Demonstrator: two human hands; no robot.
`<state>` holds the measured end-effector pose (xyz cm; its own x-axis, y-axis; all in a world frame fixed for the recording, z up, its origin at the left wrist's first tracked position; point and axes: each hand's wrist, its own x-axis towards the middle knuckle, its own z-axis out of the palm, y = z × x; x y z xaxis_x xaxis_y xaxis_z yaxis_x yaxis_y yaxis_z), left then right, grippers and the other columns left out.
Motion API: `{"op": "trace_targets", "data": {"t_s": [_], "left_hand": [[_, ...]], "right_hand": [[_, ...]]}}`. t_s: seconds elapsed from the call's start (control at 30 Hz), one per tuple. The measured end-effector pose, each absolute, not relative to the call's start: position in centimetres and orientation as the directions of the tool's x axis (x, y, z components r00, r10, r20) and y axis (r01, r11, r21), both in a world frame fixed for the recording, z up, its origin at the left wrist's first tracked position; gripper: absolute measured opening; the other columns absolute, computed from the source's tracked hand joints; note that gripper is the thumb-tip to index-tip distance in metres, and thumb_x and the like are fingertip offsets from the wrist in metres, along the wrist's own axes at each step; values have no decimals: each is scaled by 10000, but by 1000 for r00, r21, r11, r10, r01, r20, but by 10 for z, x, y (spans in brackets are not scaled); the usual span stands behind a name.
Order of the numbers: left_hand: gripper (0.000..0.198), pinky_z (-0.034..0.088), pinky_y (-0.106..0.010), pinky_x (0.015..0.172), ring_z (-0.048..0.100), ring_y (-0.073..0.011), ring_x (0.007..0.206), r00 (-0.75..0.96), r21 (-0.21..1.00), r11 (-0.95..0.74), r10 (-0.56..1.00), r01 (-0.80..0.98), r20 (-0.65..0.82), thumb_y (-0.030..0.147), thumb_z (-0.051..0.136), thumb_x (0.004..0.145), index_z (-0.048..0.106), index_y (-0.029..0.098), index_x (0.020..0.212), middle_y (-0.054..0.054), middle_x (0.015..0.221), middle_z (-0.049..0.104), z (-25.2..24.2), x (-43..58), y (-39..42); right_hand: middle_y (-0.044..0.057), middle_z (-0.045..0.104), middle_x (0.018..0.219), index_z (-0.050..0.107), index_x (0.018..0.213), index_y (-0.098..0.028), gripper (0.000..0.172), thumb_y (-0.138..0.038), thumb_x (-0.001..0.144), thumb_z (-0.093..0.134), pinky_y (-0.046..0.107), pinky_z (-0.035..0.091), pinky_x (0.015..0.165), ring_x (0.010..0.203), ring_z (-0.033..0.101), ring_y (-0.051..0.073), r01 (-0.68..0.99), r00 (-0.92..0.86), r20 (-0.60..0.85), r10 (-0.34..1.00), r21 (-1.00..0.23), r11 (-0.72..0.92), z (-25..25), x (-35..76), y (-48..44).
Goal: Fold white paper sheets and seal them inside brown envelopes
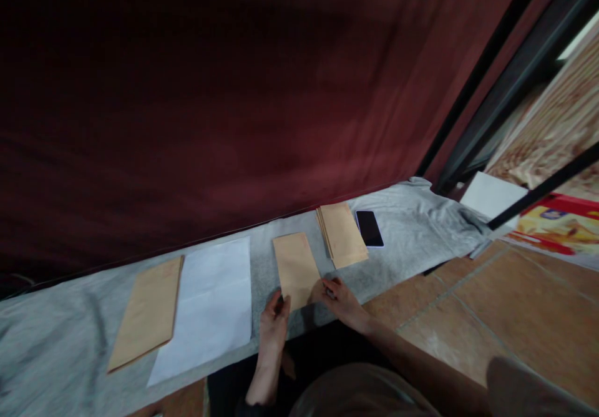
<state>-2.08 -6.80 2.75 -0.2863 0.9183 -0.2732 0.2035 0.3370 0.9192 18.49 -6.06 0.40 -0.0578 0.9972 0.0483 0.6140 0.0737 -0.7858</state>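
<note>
A brown paper envelope [296, 264] lies in front of me on a grey cloth, its near end between my hands. My left hand [274, 323] pinches the near left corner, thumb and fingers closed on the paper. At the right edge, my right hand [340, 298] grips the same envelope with its fingers curled. Just beyond my right hand sits a small stack of similar envelopes [345, 235]. To the left, white paper sheets [213, 304] lie flat, partly under another pile of brown envelopes [147, 311].
A dark-screened phone [369, 228] rests beside the right stack. The grey cloth [412, 230] covers a long narrow surface against a dark red curtain-like backdrop [234, 123]. Black metal bars [486, 67], a red and yellow box [561, 223] and tiled floor [528, 304] are on the right.
</note>
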Motion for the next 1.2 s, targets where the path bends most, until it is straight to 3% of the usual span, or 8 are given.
{"op": "trace_targets", "data": {"t_s": [0.13, 0.27, 0.43, 0.6, 0.83, 0.97, 1.07, 1.2], "left_hand": [[453, 528, -338, 628, 695, -251, 734, -256, 937, 334, 919, 105, -299, 452, 732, 654, 710, 203, 1033, -46, 780, 730, 29, -18, -66], [462, 549, -330, 615, 704, -248, 777, -295, 935, 325, 887, -142, -354, 375, 796, 592, 688, 208, 1009, -60, 881, 739, 28, -13, -68], [505, 523, -293, 637, 702, -229, 780, -295, 919, 281, 885, -278, -360, 398, 876, 535, 710, 182, 960, -73, 896, 742, 34, -7, -74], [522, 501, -265, 657, 691, -191, 781, -297, 906, 247, 887, -345, -355, 410, 889, 541, 698, 198, 978, -46, 908, 741, 37, -5, -78], [547, 537, -258, 750, 704, -168, 823, -268, 835, 235, 874, -497, -406, 367, 931, 502, 678, 208, 961, -20, 894, 738, 38, -1, -81], [535, 575, -308, 803, 730, -220, 911, -227, 817, 289, 866, -499, -445, 380, 929, 561, 684, 199, 1001, -73, 1009, 753, 40, -2, -83], [533, 601, -357, 771, 751, -269, 883, -127, 773, 409, 842, -484, -525, 401, 914, 610, 691, 174, 1038, -133, 1037, 759, 43, -4, -86], [578, 600, -321, 709, 755, -249, 783, -111, 779, 432, 840, -455, -531, 429, 922, 578, 707, 134, 1027, -134, 954, 772, 44, -4, -88]], "right_hand": [[46, 656, 927, 730, 1012, -221, 223, -180, 841, 592, 329, 539, 804, 839, 637, 192, 524, -64, -46, 997, -852, -6, 5, 188, -59], [38, 652, 891, 736, 957, -221, 207, -223, 770, 647, 374, 528, 854, 859, 634, 211, 298, 16, -91, 996, -950, -92, 4, 190, -61], [58, 674, 988, 703, 1090, -220, 415, -446, 742, 712, 407, 532, 878, 903, 649, 235, 113, 107, -145, 984, -981, -157, 8, 192, -65], [43, 700, 916, 708, 1040, -195, 553, -602, 672, 778, 393, 523, 850, 888, 656, 246, -88, 8, -264, 964, -961, -262, 34, 192, -66], [43, 716, 911, 738, 925, -184, 511, -622, 668, 796, 371, 559, 788, 812, 658, 208, -220, -197, -330, 923, -903, -370, 58, 189, -63], [58, 726, 890, 748, 849, -181, 518, -657, 650, 802, 382, 570, 800, 820, 665, 218, -230, -243, -279, 929, -914, -334, 61, 183, -56], [53, 731, 861, 754, 849, -200, 518, -678, 652, 794, 392, 575, 784, 804, 673, 228, -203, -254, -268, 929, -924, -323, 62, 179, -52], [44, 735, 843, 754, 855, -200, 489, -652, 672, 791, 392, 587, 754, 765, 681, 226, -193, -252, -280, 926, -923, -332, 61, 179, -51]]}}
